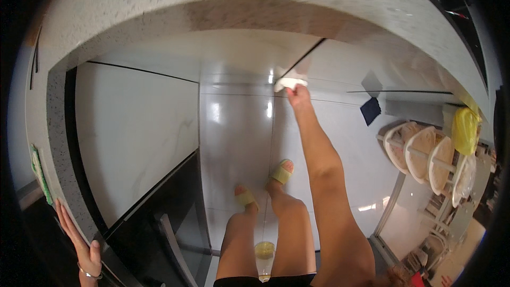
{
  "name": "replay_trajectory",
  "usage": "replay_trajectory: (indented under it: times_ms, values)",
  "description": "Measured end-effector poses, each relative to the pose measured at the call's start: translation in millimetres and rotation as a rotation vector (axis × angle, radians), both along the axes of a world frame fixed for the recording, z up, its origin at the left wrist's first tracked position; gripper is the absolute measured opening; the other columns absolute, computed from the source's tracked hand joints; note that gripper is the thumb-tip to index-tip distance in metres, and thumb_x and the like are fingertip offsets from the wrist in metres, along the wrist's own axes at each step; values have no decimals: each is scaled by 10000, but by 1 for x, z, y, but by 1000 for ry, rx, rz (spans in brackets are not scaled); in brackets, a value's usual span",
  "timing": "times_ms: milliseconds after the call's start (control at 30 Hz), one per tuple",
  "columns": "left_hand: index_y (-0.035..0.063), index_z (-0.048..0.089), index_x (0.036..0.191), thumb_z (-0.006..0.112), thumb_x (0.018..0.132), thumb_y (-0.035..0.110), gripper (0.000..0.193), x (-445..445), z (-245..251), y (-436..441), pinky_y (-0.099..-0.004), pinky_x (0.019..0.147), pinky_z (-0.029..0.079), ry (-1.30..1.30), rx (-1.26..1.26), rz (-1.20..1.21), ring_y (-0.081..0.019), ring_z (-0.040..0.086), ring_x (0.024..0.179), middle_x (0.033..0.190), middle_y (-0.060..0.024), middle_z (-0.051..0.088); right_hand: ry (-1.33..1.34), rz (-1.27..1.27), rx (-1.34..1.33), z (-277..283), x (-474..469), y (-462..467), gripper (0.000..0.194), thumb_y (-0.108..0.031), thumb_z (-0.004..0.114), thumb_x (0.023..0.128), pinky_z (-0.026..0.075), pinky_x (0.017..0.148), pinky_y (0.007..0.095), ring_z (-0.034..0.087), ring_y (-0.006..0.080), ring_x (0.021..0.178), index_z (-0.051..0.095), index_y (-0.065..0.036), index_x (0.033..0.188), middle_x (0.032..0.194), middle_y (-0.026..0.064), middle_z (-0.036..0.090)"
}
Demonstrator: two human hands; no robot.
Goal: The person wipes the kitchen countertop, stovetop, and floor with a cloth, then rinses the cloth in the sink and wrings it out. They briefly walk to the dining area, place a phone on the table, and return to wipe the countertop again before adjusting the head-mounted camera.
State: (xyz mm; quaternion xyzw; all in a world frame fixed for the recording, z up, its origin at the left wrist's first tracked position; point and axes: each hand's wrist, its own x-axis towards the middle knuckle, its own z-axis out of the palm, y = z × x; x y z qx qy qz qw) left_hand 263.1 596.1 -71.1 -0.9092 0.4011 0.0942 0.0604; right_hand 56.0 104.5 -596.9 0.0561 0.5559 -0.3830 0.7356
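Note:
My right hand (299, 95) reaches out ahead and down, its fingers closed on a white cloth (291, 83). The cloth touches the lower part of a glossy cabinet front (247, 54), beside the dark gap between two doors. At the far left, my left hand (81, 243) rests with fingers extended on the edge of the speckled stone countertop (55, 127), holding nothing. Just beyond its fingertips lies a green-and-white cloth or pad (41, 175) on the counter.
A dark blue cloth (371, 111) lies on the glossy tile floor (235, 135). At the right stands a white tiered rack (418, 155) with a yellow plastic bag (466, 129). A black appliance with a handle (175, 247) is at the lower left.

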Motion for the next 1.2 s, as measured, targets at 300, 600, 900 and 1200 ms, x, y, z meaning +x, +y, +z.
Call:
replay_trajectory:
  times_ms: [300, 600, 900, 1200]
  values:
    - [-25, 136, 1402, 416, 838, 489, 813, 7, 2, -4, -464, 1074, 96, 31, -62, -143, -367, 97, 1349, 1465, -221, 58, 26, 61, 42, 164, -58, -38, 217, -23, 414, 878, 474, 881, 473, 537, 303, 1003, 486, -2, 1082, 1097, 147, 520]
    - [-28, 130, 1401, 607, 740, 312, 883, 14, 3, 4, -465, 1071, 89, 50, -125, -221, -408, 74, 1341, 1447, -269, 45, 43, 39, -405, 357, -185, -82, 188, -31, 428, 865, 492, 824, 387, 562, 243, 940, 508, -24, 1035, 1022, 117, 565]
    - [74, 118, 1422, 644, 694, 418, 963, 17, -13, 12, -571, 1030, 94, 36, -121, -91, -414, 40, 1340, 1456, -238, 22, 1423, 411, -1324, 505, -192, -29, 305, -72, 475, 804, 386, 875, 391, 505, 315, 984, 551, -8, 1092, 1012, 165, 594]
    - [74, 72, 1423, 662, 682, 435, 1013, 25, -17, 14, -550, 1047, 102, 77, -25, -24, -418, 27, 1340, 1456, -241, 2, 1492, 1110, -1584, 508, 24, 26, 377, -135, 542, 759, 352, 876, 430, 420, 312, 1070, 574, -146, 1135, 1251, 69, 474]
